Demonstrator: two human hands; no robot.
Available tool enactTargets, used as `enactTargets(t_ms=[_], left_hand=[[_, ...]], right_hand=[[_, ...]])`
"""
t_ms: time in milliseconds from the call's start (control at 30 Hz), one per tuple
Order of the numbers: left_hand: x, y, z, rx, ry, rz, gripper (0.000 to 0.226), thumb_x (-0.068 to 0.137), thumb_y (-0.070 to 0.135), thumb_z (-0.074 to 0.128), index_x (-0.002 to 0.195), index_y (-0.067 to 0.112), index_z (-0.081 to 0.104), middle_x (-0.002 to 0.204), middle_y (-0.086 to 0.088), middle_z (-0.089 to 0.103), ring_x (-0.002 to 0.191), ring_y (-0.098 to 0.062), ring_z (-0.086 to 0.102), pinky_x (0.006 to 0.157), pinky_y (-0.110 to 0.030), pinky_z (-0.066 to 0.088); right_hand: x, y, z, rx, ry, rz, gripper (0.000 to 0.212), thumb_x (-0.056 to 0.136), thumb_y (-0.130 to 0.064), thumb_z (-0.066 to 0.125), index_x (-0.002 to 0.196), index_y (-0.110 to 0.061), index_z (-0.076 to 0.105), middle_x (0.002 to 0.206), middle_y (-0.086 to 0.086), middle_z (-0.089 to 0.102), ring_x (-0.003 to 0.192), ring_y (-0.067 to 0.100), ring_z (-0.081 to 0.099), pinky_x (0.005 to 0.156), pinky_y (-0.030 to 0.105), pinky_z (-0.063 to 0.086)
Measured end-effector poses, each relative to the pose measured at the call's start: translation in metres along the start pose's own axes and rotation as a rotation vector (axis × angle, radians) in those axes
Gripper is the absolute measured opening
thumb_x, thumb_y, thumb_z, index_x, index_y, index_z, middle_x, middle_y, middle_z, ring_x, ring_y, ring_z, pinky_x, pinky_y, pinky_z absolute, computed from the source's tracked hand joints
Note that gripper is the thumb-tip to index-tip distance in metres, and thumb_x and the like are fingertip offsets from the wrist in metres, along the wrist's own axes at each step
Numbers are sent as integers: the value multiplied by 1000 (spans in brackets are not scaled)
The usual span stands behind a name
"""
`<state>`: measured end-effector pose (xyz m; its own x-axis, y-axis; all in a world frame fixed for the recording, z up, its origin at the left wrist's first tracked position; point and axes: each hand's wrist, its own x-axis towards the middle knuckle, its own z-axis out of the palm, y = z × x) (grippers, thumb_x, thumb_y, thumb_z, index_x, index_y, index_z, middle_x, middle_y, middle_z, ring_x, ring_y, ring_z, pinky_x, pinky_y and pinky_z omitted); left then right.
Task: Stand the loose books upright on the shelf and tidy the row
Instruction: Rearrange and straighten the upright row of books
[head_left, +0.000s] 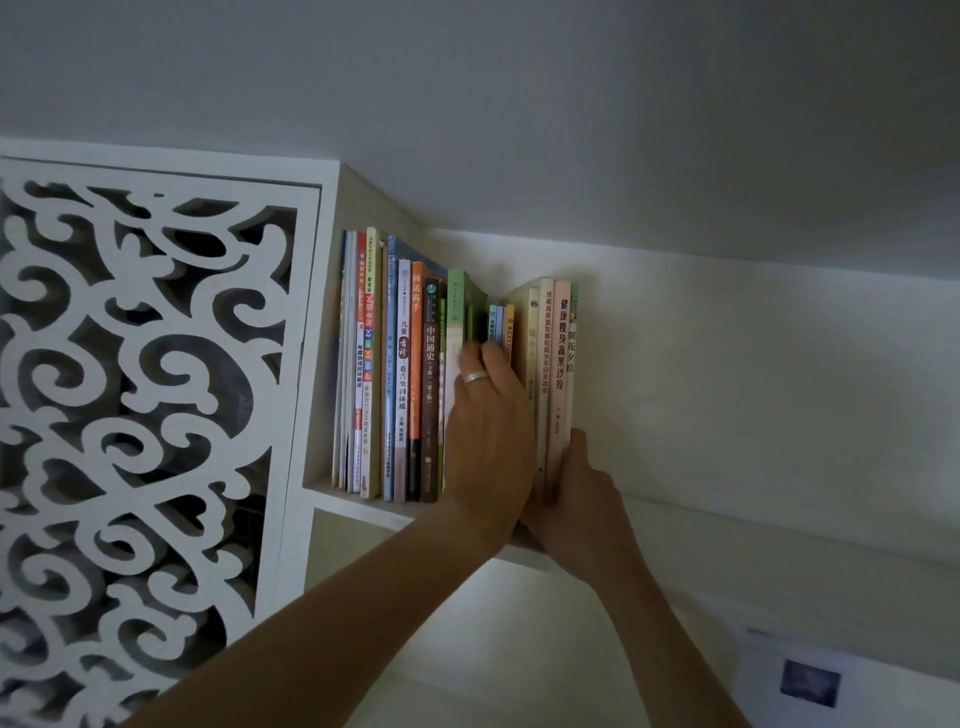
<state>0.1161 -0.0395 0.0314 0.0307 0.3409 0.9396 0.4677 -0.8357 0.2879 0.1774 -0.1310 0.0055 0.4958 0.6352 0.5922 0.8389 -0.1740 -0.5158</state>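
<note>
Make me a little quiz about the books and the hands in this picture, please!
1. True or false: the left hand wears a ring.
2. Which side of the row of books does the right hand hold? A) the end by the carved white panel B) the open end, away from the panel C) the top
3. Fill in: the books stand on a white ____.

Key
1. True. A pale ring shows on one finger, and the fingers reach in among the shorter books in the middle.
2. B. It holds the last books, by the pink book.
3. shelf.
</note>
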Motion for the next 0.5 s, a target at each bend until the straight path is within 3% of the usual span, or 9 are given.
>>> enactTargets(t_ms=[67, 167, 300, 400, 500], left_hand=[[-4, 3, 2, 90, -28, 17, 54, 101, 27, 61, 143, -4, 46, 130, -21, 62, 105, -26, 70, 87, -32, 60], [-2, -4, 9, 261, 10, 79, 64, 103, 29, 51, 154, -5, 34, 154, -29, 42, 126, -33, 60, 101, -38, 53], [14, -12, 6, 298, -23, 136, 69, 104, 31, 46, 158, -5, 23, 157, -28, 38, 131, -35, 54, 103, -42, 51], [19, -2, 4, 124, -15, 53, 71, 100, 23, 53, 157, -9, 22, 153, -28, 43, 130, -34, 56, 105, -40, 51], [22, 4, -1, -206, 8, -13, 70, 99, 18, 63, 155, -5, 28, 135, -23, 57, 118, -28, 62, 97, -31, 51]], right_hand=[[0, 0, 0, -9, 7, 12, 65, 84, -54, 70, 125, -18, 34, 123, 1, 66, 90, 21, 68, 66, 11, 47], [-1, 1, 0, 26, 5, 18, 69, 81, -53, 74, 127, -20, 34, 124, 2, 65, 100, 23, 70, 72, 17, 51], [-1, 4, 0, 48, 8, -4, 62, 82, -46, 76, 121, -25, 32, 129, 0, 62, 103, 23, 67, 76, 22, 56], [0, 6, 1, 45, 33, 0, 63, 79, -52, 76, 117, -27, 32, 124, -1, 65, 98, 23, 69, 78, 29, 60], [2, 7, 3, 45, 39, 8, 63, 80, -52, 76, 117, -28, 31, 121, -2, 66, 92, 20, 68, 70, 22, 55]])
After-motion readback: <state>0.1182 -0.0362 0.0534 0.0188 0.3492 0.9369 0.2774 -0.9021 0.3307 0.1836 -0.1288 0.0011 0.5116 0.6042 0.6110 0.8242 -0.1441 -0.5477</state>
